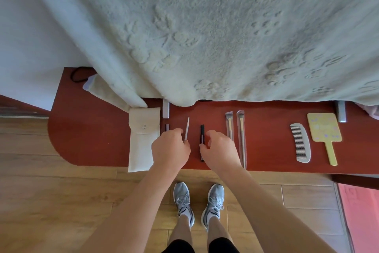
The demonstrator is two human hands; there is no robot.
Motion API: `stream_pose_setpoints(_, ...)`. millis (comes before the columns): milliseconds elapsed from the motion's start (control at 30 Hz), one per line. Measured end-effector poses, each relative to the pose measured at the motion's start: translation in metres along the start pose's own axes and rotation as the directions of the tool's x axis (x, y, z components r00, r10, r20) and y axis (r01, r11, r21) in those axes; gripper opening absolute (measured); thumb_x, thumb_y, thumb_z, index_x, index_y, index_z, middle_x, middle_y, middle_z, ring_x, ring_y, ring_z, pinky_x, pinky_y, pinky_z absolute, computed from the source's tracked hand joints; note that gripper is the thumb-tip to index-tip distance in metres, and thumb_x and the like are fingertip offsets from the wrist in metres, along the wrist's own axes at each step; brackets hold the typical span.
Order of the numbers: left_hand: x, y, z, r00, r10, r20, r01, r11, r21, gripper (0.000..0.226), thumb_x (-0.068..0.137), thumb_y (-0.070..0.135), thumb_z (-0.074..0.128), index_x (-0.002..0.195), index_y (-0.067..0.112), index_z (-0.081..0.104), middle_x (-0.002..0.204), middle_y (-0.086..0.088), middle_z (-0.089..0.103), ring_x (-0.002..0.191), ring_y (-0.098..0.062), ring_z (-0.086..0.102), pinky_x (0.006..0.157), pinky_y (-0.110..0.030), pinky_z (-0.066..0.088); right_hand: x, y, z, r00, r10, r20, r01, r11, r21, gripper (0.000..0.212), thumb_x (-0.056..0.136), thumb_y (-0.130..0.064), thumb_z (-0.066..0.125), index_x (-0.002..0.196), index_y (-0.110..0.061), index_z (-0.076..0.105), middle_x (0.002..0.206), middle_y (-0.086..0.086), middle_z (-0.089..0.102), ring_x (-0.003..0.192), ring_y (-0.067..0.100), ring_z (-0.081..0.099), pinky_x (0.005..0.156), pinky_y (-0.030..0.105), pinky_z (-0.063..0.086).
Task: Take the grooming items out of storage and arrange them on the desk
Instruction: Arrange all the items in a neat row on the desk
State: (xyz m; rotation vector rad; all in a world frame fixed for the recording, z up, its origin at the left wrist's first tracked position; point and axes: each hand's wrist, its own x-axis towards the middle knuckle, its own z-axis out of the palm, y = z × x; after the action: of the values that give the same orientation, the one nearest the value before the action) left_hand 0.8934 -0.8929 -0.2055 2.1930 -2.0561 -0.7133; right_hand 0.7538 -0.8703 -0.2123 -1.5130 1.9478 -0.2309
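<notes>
left hand (pixel 170 148) grip pinching a thin white stick (pixel 187 128), right hand (pixel 220 149) grip around a dark tube (pixel 202 142) on the desk (pixel 92 146)

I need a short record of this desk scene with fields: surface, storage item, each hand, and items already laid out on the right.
surface: red-brown desk, a pale blanket hanging over its far edge
storage item: cream pouch, flap snapped shut, lying flat at the left
left hand: holds the near end of a thin white stick
right hand: fingers curled beside a dark tube; contact unclear
laid out on the right: two wrapped brushes, grey comb, yellow hand mirror
</notes>
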Motion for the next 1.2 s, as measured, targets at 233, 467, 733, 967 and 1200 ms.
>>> stream_pose_setpoints(233,0.006,-0.004,0.004,0.999,0.039,0.038,-0.04,0.999,0.032,0.022,0.092,0.029,0.062,0.111,0.023,0.072,0.088,0.007,0.075,0.08,-0.015,0.07,0.063,-0.022,0.046,0.005,-0.003,0.009,1.0,0.008,0.012,-0.008,0.999,-0.041,0.024,0.091,-0.024,0.059,0.113,-0.013,0.059,0.09,-0.003,0.057,0.077,0.014,0.055,0.063,0.023,0.043)
stream_pose_setpoints(467,0.01,-0.004,0.008,0.996,0.057,0.064,-0.058,0.998,0.018,0.022,0.092,0.027,0.06,0.109,0.023,0.073,0.085,0.007,0.074,0.077,-0.015,0.07,0.062,-0.022,0.046,0.007,-0.003,0.012,1.0,0.018,0.005,-0.018,0.999,-0.041,0.023,0.09,-0.021,0.057,0.111,-0.013,0.059,0.086,-0.004,0.055,0.073,0.014,0.053,0.054,0.018,0.034)
stream_pose_setpoints(733,0.012,0.006,0.015,0.995,0.08,0.065,-0.08,0.997,-0.008,0.025,0.094,0.03,0.06,0.116,0.025,0.071,0.094,0.007,0.075,0.083,-0.014,0.071,0.066,-0.022,0.048,0.007,0.002,0.004,0.999,0.042,-0.01,-0.042,0.998,-0.051,0.026,0.089,-0.018,0.056,0.114,-0.013,0.058,0.084,-0.004,0.053,0.07,0.013,0.051,0.049,0.013,0.027)
stream_pose_setpoints(967,0.011,0.011,0.021,0.995,0.081,0.06,-0.079,0.996,-0.032,0.029,0.094,0.033,0.062,0.121,0.026,0.069,0.101,0.007,0.076,0.089,-0.015,0.072,0.069,-0.022,0.051,0.005,0.01,-0.001,0.997,0.073,-0.016,-0.074,0.995,-0.064,0.02,0.089,-0.019,0.055,0.108,-0.013,0.058,0.084,-0.003,0.055,0.068,0.014,0.051,0.048,0.016,0.028)
stream_pose_setpoints(1200,0.009,0.024,0.028,0.993,0.099,0.062,-0.095,0.994,-0.058,0.03,0.093,0.032,0.063,0.122,0.025,0.069,0.101,0.007,0.076,0.089,-0.014,0.072,0.069,-0.022,0.051,0.003,0.021,-0.01,0.995,0.092,-0.04,-0.094,0.994,-0.056,0.014,0.088,-0.018,0.055,0.101,-0.015,0.06,0.078,-0.005,0.056,0.064,0.011,0.054,0.05,0.017,0.037)
